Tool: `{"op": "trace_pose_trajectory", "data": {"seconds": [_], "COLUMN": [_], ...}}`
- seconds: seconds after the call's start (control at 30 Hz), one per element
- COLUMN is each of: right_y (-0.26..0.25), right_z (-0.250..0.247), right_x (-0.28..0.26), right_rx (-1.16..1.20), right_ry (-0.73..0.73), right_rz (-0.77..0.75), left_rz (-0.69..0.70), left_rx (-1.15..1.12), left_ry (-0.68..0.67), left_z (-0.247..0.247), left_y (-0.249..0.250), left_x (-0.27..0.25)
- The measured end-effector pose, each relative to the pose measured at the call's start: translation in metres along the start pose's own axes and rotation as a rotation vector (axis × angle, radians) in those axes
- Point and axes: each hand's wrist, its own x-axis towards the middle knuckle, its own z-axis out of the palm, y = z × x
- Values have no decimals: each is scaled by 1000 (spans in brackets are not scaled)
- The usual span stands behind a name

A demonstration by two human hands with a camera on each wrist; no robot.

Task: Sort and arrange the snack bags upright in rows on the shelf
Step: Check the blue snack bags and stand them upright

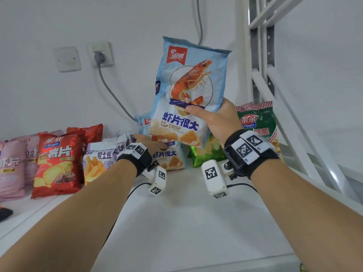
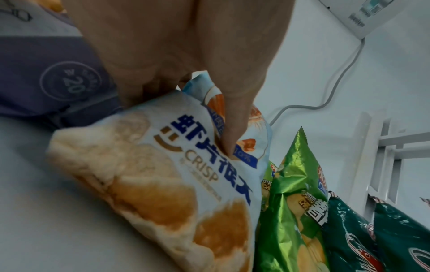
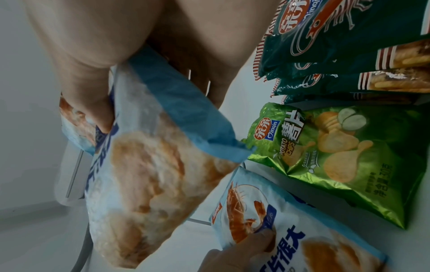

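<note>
My right hand (image 1: pixel 211 116) grips a light blue prawn crisp bag (image 1: pixel 188 89) by its middle and holds it upright, raised above the white shelf (image 1: pixel 176 222). In the right wrist view this bag (image 3: pixel 144 174) hangs from my thumb and fingers (image 3: pixel 97 110). Lower down, my left hand (image 1: pixel 152 143) pinches the top of a second, identical prawn crisp bag (image 1: pixel 170 160) that stands on the shelf. The left wrist view has my thumb (image 2: pixel 232 132) on that bag's front (image 2: pixel 167 193) and my fingers behind it. A third blue bag (image 1: pixel 142 122) shows partly behind.
Pink bags (image 1: pixel 11 165), red chip bags (image 1: pixel 57 163) and purple-white fries bags (image 1: pixel 98 161) stand in rows at the left. A bright green chip bag (image 1: pixel 206 152) and dark green bags (image 1: pixel 257 122) sit at the right. A grey cable (image 1: pixel 112 91) hangs from the wall socket. A white ladder frame (image 1: pixel 275 91) borders the right.
</note>
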Motion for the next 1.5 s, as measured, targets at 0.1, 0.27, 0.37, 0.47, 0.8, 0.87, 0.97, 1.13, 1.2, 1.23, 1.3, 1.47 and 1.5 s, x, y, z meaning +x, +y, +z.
{"op": "trace_pose_trajectory", "data": {"seconds": [0.1, 0.27, 0.37, 0.47, 0.8, 0.87, 0.97, 1.13, 1.2, 1.23, 1.3, 1.47, 1.5], "right_y": [1, 1, 1, 6, 42, 50, 63, 93, 108, 116, 129, 147, 148], "right_z": [0, 1, -1, -2, 7, 12, 28, 62, 72, 77, 85, 91, 91], "right_x": [0, 1, 3, 4, 6, 13, 26, 47, 52, 54, 56, 62, 62], "right_rx": [9, 30, 62, 37, -155, -219, -338, -437, -425, -415, -419, -561, -580], "right_ry": [-2, 20, 55, 65, 21, 27, -18, -8, -11, -19, -30, -45, -66], "right_rz": [-7, -20, -26, -26, 149, 204, 303, 367, 396, 411, 429, 439, 444], "left_rz": [87, 203, 251, 270, 451, 406, 366, 439, 449, 451, 449, 444, 439], "left_rx": [-62, -228, -382, -509, -726, -797, -838, -817, -828, -832, -834, -821, -816], "left_ry": [-15, -20, -22, -16, 28, 5, -41, -87, -96, -100, -110, -126, -125], "left_z": [-5, -34, -60, -87, -139, -146, -155, -156, -155, -155, -156, -156, -156], "left_y": [1, 14, 19, 13, -41, -48, -54, -56, -56, -56, -58, -60, -60], "left_x": [-12, -42, -54, -59, -69, -68, -66, -66, -65, -65, -64, -62, -61]}}
